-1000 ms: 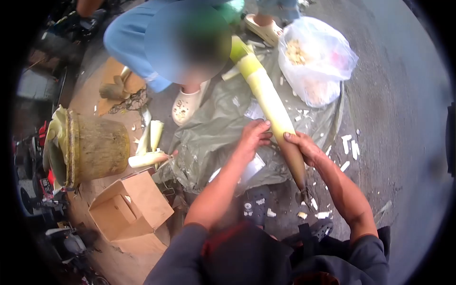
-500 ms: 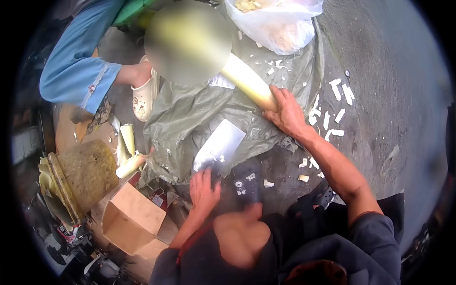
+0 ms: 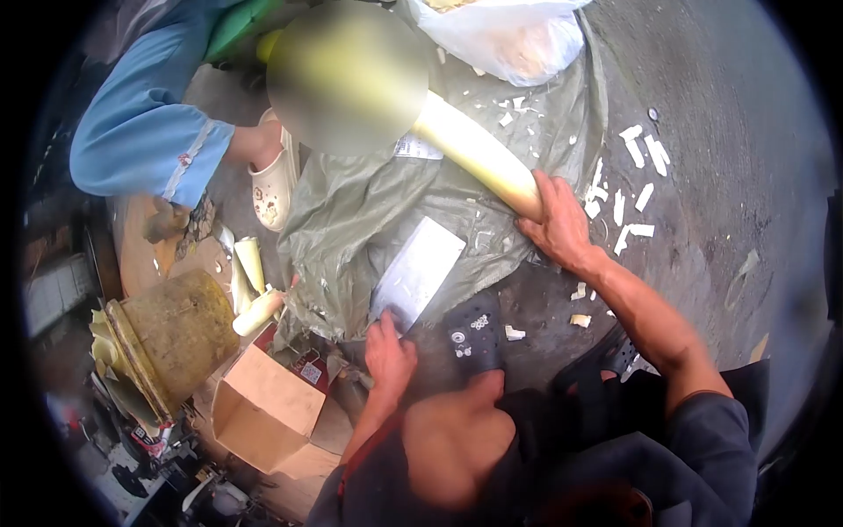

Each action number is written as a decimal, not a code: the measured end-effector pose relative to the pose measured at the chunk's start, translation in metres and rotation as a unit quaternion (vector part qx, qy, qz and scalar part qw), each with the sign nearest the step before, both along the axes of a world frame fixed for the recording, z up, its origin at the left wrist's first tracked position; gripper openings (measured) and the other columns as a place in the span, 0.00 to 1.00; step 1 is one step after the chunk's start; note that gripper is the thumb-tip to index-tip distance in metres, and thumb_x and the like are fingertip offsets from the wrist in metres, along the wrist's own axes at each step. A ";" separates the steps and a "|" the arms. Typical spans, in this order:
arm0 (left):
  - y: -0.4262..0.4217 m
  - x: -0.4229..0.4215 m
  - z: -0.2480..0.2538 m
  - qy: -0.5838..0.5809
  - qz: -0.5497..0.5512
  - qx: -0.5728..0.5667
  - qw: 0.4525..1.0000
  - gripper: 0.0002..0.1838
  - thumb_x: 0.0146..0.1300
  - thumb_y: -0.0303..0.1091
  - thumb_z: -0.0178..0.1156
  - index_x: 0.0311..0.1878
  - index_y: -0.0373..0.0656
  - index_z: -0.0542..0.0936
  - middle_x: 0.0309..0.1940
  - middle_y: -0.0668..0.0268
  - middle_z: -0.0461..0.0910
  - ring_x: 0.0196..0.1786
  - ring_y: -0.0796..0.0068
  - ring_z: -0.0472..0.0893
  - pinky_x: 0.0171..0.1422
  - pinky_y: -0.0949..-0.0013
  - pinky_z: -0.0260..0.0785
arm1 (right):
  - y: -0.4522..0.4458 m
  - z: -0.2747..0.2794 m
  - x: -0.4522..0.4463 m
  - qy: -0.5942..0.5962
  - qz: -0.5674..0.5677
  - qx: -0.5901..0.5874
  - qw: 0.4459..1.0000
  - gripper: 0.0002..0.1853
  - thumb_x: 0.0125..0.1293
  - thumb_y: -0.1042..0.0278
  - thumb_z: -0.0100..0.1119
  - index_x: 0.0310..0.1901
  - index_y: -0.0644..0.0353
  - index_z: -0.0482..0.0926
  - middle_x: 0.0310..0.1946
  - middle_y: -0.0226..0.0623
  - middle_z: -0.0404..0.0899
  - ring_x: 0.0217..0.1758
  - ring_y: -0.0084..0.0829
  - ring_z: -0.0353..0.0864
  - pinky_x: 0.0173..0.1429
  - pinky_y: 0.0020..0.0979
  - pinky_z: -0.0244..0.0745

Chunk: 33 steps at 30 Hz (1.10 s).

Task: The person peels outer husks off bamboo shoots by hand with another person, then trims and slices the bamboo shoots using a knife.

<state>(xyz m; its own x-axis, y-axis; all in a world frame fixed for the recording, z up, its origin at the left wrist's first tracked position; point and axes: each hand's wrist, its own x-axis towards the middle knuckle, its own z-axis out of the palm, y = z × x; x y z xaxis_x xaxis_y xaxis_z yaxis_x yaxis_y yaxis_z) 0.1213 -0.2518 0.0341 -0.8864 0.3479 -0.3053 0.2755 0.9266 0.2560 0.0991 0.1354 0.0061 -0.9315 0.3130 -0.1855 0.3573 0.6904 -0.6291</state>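
Stalk (image 3: 479,163), thick and pale, slanting over the green sheet (image 3: 338,204), lower end clasped in the right hand (image 3: 564,224), upper part lost in blur. Left hand (image 3: 389,353) at the near end of a silvery flat piece (image 3: 423,265); whether gripping or merely touching, hard to tell. White scraps (image 3: 656,156) beside the sheet.

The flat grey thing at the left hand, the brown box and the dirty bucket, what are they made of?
The flat grey thing looks like metal: smooth, with a soft shine. The brown box seems to be cardboard, matte, with folded flaps. The dirty bucket is probably plastic, dull and yellowish, but stains hide its finish.
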 end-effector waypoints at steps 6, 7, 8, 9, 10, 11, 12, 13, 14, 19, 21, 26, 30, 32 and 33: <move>-0.009 -0.012 0.049 -0.051 0.102 0.161 0.980 0.19 0.59 0.24 0.60 0.55 0.32 0.80 0.40 0.52 0.77 0.41 0.54 0.80 0.48 0.58 0.74 | 0.008 -0.011 0.008 0.074 -0.007 0.035 0.997 0.42 0.57 0.58 0.76 0.70 0.62 0.67 0.53 0.48 0.72 0.57 0.51 0.74 0.61 0.47 0.73; -0.011 -0.014 0.052 -0.057 0.121 0.181 0.974 0.16 0.60 0.24 0.61 0.52 0.31 0.80 0.38 0.53 0.77 0.39 0.56 0.80 0.46 0.60 0.73 | 0.007 -0.002 0.002 0.034 -0.025 -0.015 0.999 0.39 0.59 0.54 0.75 0.68 0.62 0.69 0.53 0.48 0.72 0.57 0.50 0.74 0.62 0.47 0.73; -0.012 -0.015 0.056 -0.065 0.140 0.200 0.968 0.13 0.61 0.24 0.62 0.49 0.30 0.81 0.36 0.55 0.77 0.37 0.58 0.79 0.44 0.61 0.73 | 0.005 0.001 -0.003 0.034 -0.039 -0.027 0.998 0.39 0.59 0.54 0.75 0.68 0.61 0.70 0.53 0.48 0.72 0.57 0.50 0.74 0.62 0.48 0.73; -0.005 -0.021 0.057 -0.037 0.095 0.258 0.961 0.08 0.67 0.25 0.62 0.46 0.31 0.81 0.31 0.58 0.77 0.33 0.64 0.79 0.40 0.63 0.71 | 0.003 0.002 -0.009 0.035 -0.052 -0.038 0.997 0.38 0.60 0.54 0.75 0.68 0.61 0.71 0.53 0.48 0.72 0.58 0.50 0.74 0.62 0.48 0.72; 0.004 -0.028 0.060 -0.067 0.104 0.262 0.957 0.07 0.68 0.25 0.62 0.45 0.32 0.81 0.30 0.59 0.78 0.31 0.65 0.78 0.38 0.63 0.71 | 0.002 0.002 -0.014 0.035 -0.065 -0.049 0.996 0.37 0.60 0.54 0.75 0.67 0.60 0.71 0.53 0.48 0.73 0.58 0.50 0.74 0.62 0.48 0.72; 0.013 -0.035 0.064 -0.096 0.115 0.265 0.953 0.06 0.69 0.25 0.61 0.45 0.33 0.81 0.28 0.60 0.78 0.29 0.66 0.77 0.37 0.63 0.70 | 0.002 0.003 -0.019 0.025 -0.061 -0.051 0.997 0.37 0.60 0.53 0.75 0.67 0.60 0.71 0.52 0.48 0.73 0.57 0.50 0.74 0.63 0.47 0.72; 0.025 -0.043 0.068 -0.125 0.127 0.267 0.947 0.05 0.70 0.25 0.61 0.44 0.33 0.81 0.27 0.61 0.78 0.28 0.68 0.77 0.35 0.63 0.70 | 0.003 0.004 -0.024 0.016 -0.056 -0.052 0.997 0.37 0.60 0.53 0.75 0.68 0.59 0.71 0.52 0.48 0.73 0.57 0.49 0.74 0.63 0.46 0.72; 0.044 -0.053 0.068 -0.106 0.116 0.286 0.945 0.04 0.72 0.26 0.60 0.43 0.36 0.81 0.21 0.61 0.77 0.23 0.70 0.73 0.31 0.63 0.68 | 0.002 0.004 -0.027 0.007 -0.052 -0.053 0.997 0.37 0.61 0.53 0.76 0.68 0.58 0.71 0.51 0.48 0.73 0.56 0.48 0.74 0.63 0.45 0.72; 0.054 -0.064 0.066 -0.105 0.093 0.268 0.953 0.04 0.72 0.27 0.60 0.44 0.36 0.81 0.22 0.59 0.77 0.22 0.67 0.75 0.31 0.61 0.69 | 0.001 0.003 -0.028 0.005 -0.060 -0.059 0.996 0.37 0.60 0.54 0.76 0.67 0.58 0.72 0.51 0.47 0.73 0.56 0.49 0.74 0.63 0.45 0.72; 0.097 -0.102 0.057 -0.044 -0.060 0.192 0.979 0.08 0.71 0.29 0.61 0.50 0.39 0.79 0.24 0.48 0.80 0.26 0.47 0.83 0.32 0.50 0.71 | -0.007 -0.008 -0.024 0.052 -0.072 -0.019 0.996 0.37 0.54 0.61 0.80 0.65 0.57 0.73 0.49 0.46 0.73 0.55 0.50 0.73 0.61 0.46 0.71; 0.105 -0.112 0.059 -0.052 -0.086 0.158 0.982 0.09 0.71 0.30 0.61 0.52 0.40 0.78 0.26 0.47 0.82 0.30 0.41 0.83 0.34 0.47 0.71 | -0.014 -0.009 -0.023 0.064 -0.080 0.005 0.995 0.38 0.52 0.63 0.81 0.64 0.57 0.72 0.49 0.45 0.72 0.55 0.50 0.73 0.61 0.46 0.71; 0.108 -0.119 0.062 -0.039 -0.101 0.130 0.986 0.10 0.71 0.30 0.61 0.52 0.41 0.79 0.28 0.47 0.83 0.33 0.39 0.83 0.35 0.44 0.72 | -0.023 -0.013 -0.021 0.108 -0.084 0.039 0.990 0.39 0.49 0.66 0.81 0.63 0.57 0.71 0.51 0.45 0.72 0.56 0.49 0.73 0.60 0.46 0.71; 0.103 -0.122 0.064 -0.043 -0.095 0.108 0.989 0.10 0.71 0.31 0.62 0.52 0.42 0.78 0.29 0.47 0.84 0.34 0.39 0.84 0.36 0.45 0.73 | -0.029 -0.015 -0.020 0.120 -0.084 0.045 0.988 0.40 0.48 0.68 0.80 0.63 0.58 0.70 0.53 0.45 0.72 0.57 0.50 0.73 0.61 0.46 0.70; 0.101 -0.123 0.065 -0.039 -0.099 0.104 0.989 0.10 0.70 0.31 0.62 0.53 0.42 0.78 0.29 0.48 0.84 0.34 0.40 0.84 0.36 0.45 0.73 | -0.030 -0.014 -0.020 0.118 -0.082 0.048 0.989 0.40 0.48 0.69 0.80 0.63 0.58 0.70 0.54 0.46 0.72 0.57 0.50 0.72 0.61 0.47 0.70; 0.101 -0.123 0.066 -0.033 -0.104 0.104 0.989 0.10 0.70 0.31 0.62 0.52 0.43 0.78 0.29 0.48 0.84 0.34 0.40 0.84 0.36 0.45 0.73 | -0.031 -0.012 -0.021 0.115 -0.080 0.047 0.989 0.40 0.48 0.69 0.80 0.63 0.59 0.70 0.54 0.46 0.72 0.57 0.50 0.72 0.61 0.47 0.69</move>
